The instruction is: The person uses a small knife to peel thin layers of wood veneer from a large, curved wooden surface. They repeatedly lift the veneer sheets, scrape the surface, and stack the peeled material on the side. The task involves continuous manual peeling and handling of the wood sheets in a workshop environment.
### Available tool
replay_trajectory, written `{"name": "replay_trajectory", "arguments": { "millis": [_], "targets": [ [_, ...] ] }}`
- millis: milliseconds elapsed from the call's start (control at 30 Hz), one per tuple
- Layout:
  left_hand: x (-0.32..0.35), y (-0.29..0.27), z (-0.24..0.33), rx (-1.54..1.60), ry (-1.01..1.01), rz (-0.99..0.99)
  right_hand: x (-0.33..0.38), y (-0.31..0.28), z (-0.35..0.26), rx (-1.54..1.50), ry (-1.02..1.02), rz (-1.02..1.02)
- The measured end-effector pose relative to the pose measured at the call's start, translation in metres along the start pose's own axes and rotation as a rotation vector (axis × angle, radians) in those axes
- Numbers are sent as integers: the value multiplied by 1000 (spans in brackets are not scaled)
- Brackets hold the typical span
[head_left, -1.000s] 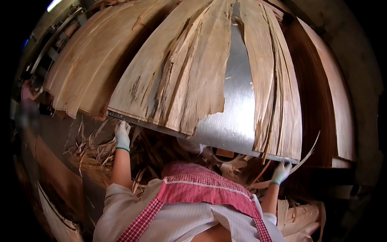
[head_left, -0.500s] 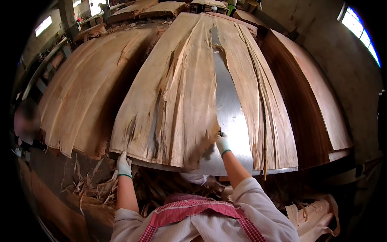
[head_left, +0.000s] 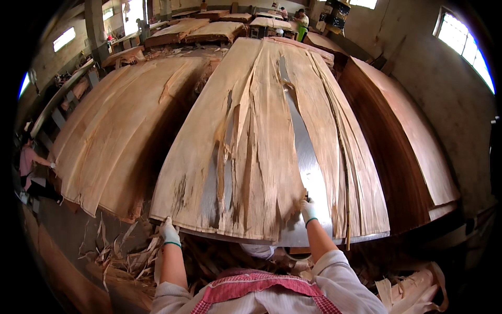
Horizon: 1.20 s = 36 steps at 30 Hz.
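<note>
Long, cracked sheets of wood veneer (head_left: pixel 193 172) lie over a shiny metal tabletop (head_left: pixel 309 180) in front of me. The metal shows through a tapering gap right of the middle and through a split on the left. My left hand (head_left: pixel 169 232), in a white glove with a green cuff, grips the near left corner of the veneer. Gloved the same way, my right hand (head_left: pixel 309 210) is closed round a small dark tool (head_left: pixel 307 197), its exact kind unclear. It sits beside the ragged veneer edge at the gap's near end.
Stacks of veneer stand at left (head_left: pixel 104 131) and right (head_left: pixel 389 131). Scraps (head_left: pixel 128 248) litter the floor below the table. A thin dark strip (head_left: pixel 347 209) overhangs the front edge. One person (head_left: pixel 32 162) works at far left, another (head_left: pixel 301 23) at the back.
My right hand has moved right, taking the middle veneer's near edge along. The right gap has narrowed, and the left split has widened. My left hand stays at the corner; the view has tilted up.
</note>
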<state>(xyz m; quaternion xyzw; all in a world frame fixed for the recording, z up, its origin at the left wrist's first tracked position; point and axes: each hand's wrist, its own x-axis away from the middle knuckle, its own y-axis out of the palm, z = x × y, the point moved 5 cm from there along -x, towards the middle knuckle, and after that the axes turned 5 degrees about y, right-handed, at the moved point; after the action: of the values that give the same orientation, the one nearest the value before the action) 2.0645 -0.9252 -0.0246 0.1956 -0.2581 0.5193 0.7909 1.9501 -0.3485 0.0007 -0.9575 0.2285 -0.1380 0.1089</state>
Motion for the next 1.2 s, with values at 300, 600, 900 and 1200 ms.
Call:
{"name": "replay_trajectory", "arguments": {
  "millis": [300, 600, 900, 1200],
  "targets": [
    [-11, 20, -19, -200, 20, 54, -14, -2, 8, -15, -6, 75],
    [4, 14, -17, -39, 32, -14, -10, -8, 25, 138, 19, 132],
    [-22, 12, -23, 2, 60, 5, -16, -7, 23, 138, 26, 103],
    [-28, -7, -13, 75, 80, -107, -10, -1, 26, 82, 10, 30]
  ]
}}
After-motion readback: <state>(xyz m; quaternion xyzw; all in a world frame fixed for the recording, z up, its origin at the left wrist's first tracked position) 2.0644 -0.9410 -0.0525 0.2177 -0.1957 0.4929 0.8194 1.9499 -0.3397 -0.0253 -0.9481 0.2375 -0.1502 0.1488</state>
